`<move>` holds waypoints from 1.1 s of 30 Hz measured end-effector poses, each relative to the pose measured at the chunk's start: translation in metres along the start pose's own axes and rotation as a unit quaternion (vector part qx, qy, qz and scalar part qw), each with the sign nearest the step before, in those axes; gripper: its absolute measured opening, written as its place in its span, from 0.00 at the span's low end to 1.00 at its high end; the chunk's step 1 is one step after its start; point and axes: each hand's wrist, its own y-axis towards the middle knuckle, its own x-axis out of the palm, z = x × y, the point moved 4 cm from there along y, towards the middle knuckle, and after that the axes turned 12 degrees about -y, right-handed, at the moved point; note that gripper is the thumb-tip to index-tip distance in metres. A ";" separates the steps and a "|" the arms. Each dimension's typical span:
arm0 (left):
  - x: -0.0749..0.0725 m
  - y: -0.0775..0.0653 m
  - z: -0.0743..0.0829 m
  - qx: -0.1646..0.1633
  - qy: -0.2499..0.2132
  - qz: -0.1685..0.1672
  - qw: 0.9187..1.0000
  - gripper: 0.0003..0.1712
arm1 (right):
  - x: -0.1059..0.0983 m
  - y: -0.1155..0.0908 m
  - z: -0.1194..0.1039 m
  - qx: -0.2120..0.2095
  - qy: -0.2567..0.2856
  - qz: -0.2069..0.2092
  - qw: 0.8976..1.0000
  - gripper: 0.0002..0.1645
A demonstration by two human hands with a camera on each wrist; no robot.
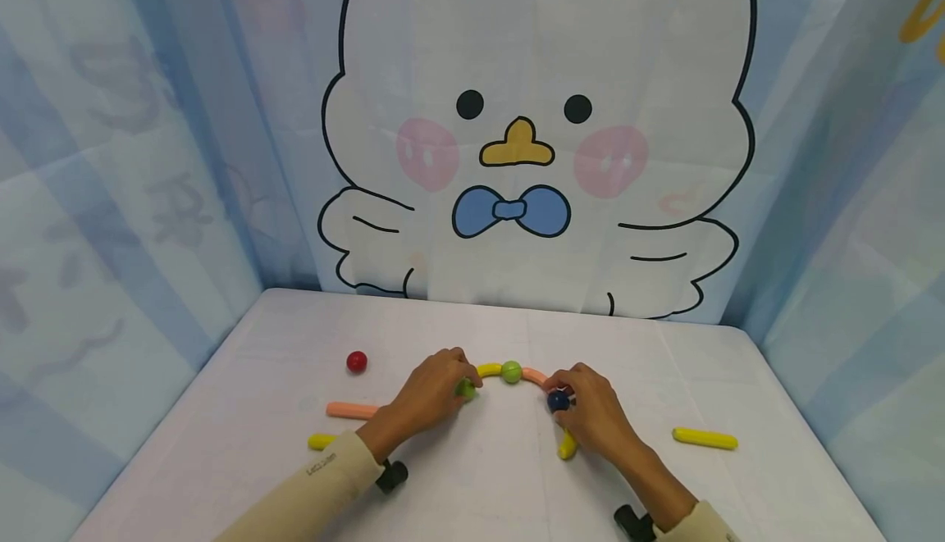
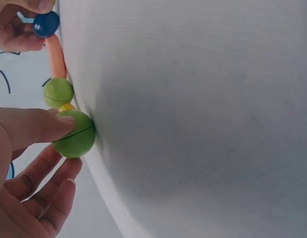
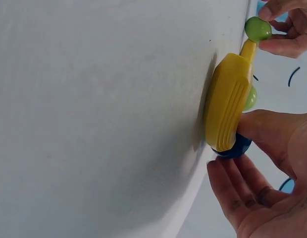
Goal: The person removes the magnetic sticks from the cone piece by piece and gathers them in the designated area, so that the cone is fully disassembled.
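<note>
A chain of balls and curved rods arches across the white table (image 1: 509,493) between both hands. My left hand (image 1: 434,386) pinches the green ball (image 2: 78,139) at its left end between thumb and fingers. From there a short yellow curved rod (image 1: 489,370) leads to a second green ball (image 1: 511,372), then an orange curved rod (image 1: 533,376) reaches a dark blue ball (image 1: 558,400). My right hand (image 1: 596,415) grips that blue ball with thumb and fingertips. Another yellow curved rod (image 3: 228,101) extends from the blue ball toward the near side, close over the table.
On the left lie a red ball (image 1: 357,362), a straight orange rod (image 1: 350,410) and a yellow rod (image 1: 321,441) partly hidden by the left sleeve. Right of the right hand is a straight yellow rod (image 1: 705,438). A printed curtain (image 1: 517,263) stands behind the table.
</note>
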 end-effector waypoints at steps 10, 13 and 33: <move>0.003 0.003 0.007 0.014 -0.004 0.014 1.000 0.15 | -0.007 -0.010 0.006 0.021 0.026 0.021 0.999 0.29; 0.005 0.006 0.014 0.021 -0.006 0.020 1.000 0.16 | -0.009 -0.013 0.008 0.038 0.033 0.023 0.998 0.29; 0.039 0.037 0.062 0.085 -0.056 0.004 0.995 0.18 | -0.010 -0.037 0.026 0.102 0.087 -0.034 0.990 0.32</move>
